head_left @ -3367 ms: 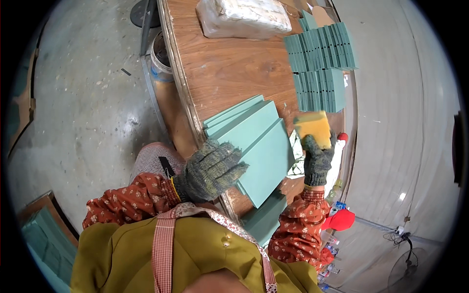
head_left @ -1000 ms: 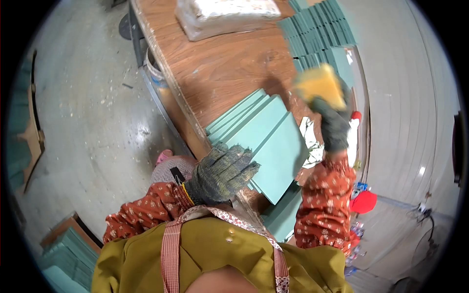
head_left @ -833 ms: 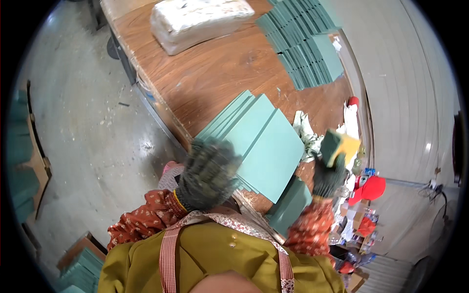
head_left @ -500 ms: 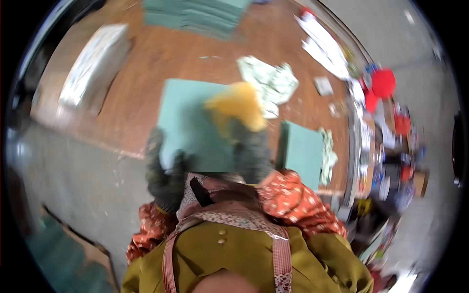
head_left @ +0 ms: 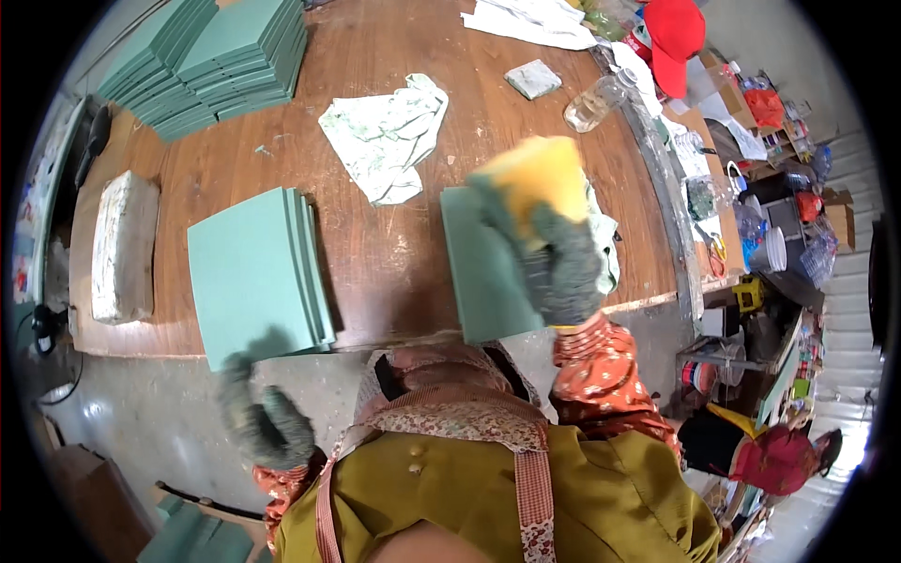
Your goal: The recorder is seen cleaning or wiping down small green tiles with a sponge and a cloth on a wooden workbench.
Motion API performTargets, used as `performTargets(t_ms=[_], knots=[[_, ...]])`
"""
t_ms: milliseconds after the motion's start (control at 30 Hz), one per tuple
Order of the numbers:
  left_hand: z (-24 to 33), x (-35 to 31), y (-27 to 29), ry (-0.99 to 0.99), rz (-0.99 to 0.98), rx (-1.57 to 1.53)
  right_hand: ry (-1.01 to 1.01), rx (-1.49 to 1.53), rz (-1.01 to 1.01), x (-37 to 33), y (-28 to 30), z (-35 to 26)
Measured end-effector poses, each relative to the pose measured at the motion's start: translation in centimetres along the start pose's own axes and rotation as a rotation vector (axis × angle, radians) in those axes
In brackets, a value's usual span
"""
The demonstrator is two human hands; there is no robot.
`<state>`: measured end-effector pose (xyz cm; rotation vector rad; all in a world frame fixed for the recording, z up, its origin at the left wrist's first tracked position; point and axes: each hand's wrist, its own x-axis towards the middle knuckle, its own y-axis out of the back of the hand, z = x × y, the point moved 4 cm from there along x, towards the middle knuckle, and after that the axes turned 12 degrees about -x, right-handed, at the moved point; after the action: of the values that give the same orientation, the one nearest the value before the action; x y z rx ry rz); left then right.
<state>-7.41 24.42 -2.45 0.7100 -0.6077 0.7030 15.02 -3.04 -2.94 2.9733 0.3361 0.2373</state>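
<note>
My left hand [head_left: 269, 418], in a dark grey work glove, is open, thumb and fingers apart. It hangs at the near edge of a small stack of flat green panels [head_left: 249, 272]; whether the fingertips touch it I cannot tell. My right hand [head_left: 563, 267], gloved alike, is closed on a yellow sponge [head_left: 540, 178] with a green-stained side. Under that hand lies another green panel [head_left: 474, 281], partly covered by hand and sponge. A crumpled white rag [head_left: 389, 136] with green stains rests between and beyond the panels.
Tall piles of green panels [head_left: 235, 56] stand at the far left of the wooden table [head_left: 375, 272]. A white wrapped block [head_left: 124, 249] sits at its left edge. Far right are a small grey block [head_left: 533, 80], a clear bottle [head_left: 601, 101] and a red cap [head_left: 674, 42]. Cluttered shelves [head_left: 741, 361] stand beyond.
My right hand has carried the sponge from the left-hand panels over to the right-hand panel. My left hand has drawn back toward the lower left. The view has shifted rightward.
</note>
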Motion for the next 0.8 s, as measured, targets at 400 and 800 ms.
performTargets(t_ms=[400, 800], knots=[[7.8, -7.0, -17.7, 1.208, -0.053, -0.54, -0.035, -0.107, 0.346, 3.0, 19.4, 5.6], [9.3, -8.7, -18.9, 1.255, 0.374, -0.617, 0.621, -0.334, -0.428, 2.9, 14.0, 3.0]])
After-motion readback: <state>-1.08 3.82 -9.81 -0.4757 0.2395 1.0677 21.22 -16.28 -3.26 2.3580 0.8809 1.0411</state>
